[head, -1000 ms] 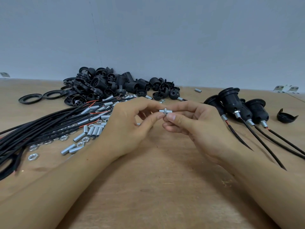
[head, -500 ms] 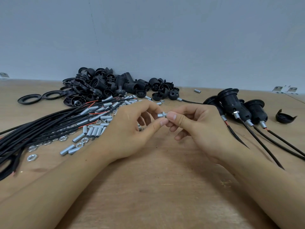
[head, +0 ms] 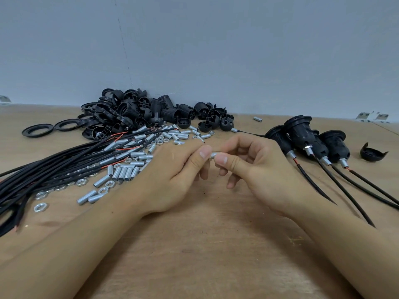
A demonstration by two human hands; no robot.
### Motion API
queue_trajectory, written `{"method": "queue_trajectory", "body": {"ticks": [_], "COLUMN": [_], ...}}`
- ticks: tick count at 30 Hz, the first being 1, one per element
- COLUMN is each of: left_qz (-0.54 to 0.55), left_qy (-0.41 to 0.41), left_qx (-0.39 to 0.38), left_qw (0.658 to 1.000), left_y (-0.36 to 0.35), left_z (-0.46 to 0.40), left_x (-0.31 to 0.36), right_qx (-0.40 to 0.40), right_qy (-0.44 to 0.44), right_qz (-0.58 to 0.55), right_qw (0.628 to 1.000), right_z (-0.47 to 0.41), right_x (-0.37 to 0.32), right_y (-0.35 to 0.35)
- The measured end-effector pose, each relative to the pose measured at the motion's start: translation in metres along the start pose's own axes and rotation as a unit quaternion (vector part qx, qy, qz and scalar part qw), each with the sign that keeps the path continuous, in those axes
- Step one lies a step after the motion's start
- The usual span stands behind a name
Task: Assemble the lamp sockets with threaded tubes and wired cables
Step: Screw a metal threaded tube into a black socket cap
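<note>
Both hands meet above the worktop (head: 198, 266): the left hand (head: 172, 180) and right hand (head: 257, 169) pinch a single threaded tube (head: 213, 156) between thumbs and fingertips, one hand at each end. The step looks like threading a nut onto the tube, though no nut is clearly visible. Next the tube likely needs a socket cap from the black pile (head: 151, 113) and a cable (head: 54, 165). Finished sockets (head: 302, 134) lie to the right.

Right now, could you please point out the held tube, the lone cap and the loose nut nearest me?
tube (head: 213, 156): head view, its bare middle.
cap (head: 371, 153): head view, outer wall.
nut (head: 40, 207): head view, rim.
</note>
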State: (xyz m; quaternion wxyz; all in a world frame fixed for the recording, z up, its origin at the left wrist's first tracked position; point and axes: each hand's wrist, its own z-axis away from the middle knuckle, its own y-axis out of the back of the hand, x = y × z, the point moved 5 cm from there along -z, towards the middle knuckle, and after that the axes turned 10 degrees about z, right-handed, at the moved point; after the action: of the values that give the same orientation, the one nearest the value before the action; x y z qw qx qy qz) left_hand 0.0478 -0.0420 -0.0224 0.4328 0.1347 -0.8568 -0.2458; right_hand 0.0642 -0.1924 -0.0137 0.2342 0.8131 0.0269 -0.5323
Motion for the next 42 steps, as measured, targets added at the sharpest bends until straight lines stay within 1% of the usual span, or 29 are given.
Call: {"method": "queue_trajectory", "body": {"ticks": [4,7,10,18,21,24,28,32,35,38,42], "left_qz": [0.045,0.066,0.053,0.008,0.019,-0.001,0.018,0.03,0.074,0.033,0.028], "left_qy": [0.007,0.007,0.01,-0.009,-0.001,-0.009,-0.007,-0.009,-0.019,-0.045,-0.044], "left_qx": [0.025,-0.002,-0.018,-0.024,-0.036,-0.04,-0.006,0.025,0.017,0.01,0.026], "left_qw": [0.999,0.998,0.998,1.0,0.999,0.999,1.0,0.999,0.997,0.998,0.998], "left_y": [0.004,0.003,0.001,-0.002,-0.002,-0.003,0.0,0.005,0.007,0.004,0.003], "left_z": [-0.001,0.0,0.002,0.001,0.002,0.001,0.0,-0.001,0.0,0.002,0.0], "left_x": [0.002,0.005,0.005,0.003,0.002,0.002,0.001,0.001,0.004,0.008,0.008], "right_qx": [0.008,0.02,0.018,0.02,0.021,0.02,0.016,-0.014,-0.009,-0.001,0.016], "right_qy": [0.008,0.009,0.012,0.007,0.007,0.004,-0.001,0.004,0.006,0.006,-0.001], "right_qz": [-0.012,-0.013,-0.011,-0.001,-0.002,-0.007,-0.007,0.009,0.005,0.009,0.013], "right_qw": [1.0,1.0,1.0,1.0,1.0,1.0,1.0,1.0,1.0,1.0,1.0], "right_z": [0.0,0.001,0.002,0.002,0.002,0.001,0.001,0.002,0.003,0.003,0.002], "right_x": [-0.002,-0.002,-0.003,-0.002,-0.002,-0.002,-0.001,-0.001,-0.002,-0.002,-0.001], "right_y": [0.001,0.003,0.002,0.004,0.003,0.003,0.005,0.0,-0.001,0.0,0.003]}}
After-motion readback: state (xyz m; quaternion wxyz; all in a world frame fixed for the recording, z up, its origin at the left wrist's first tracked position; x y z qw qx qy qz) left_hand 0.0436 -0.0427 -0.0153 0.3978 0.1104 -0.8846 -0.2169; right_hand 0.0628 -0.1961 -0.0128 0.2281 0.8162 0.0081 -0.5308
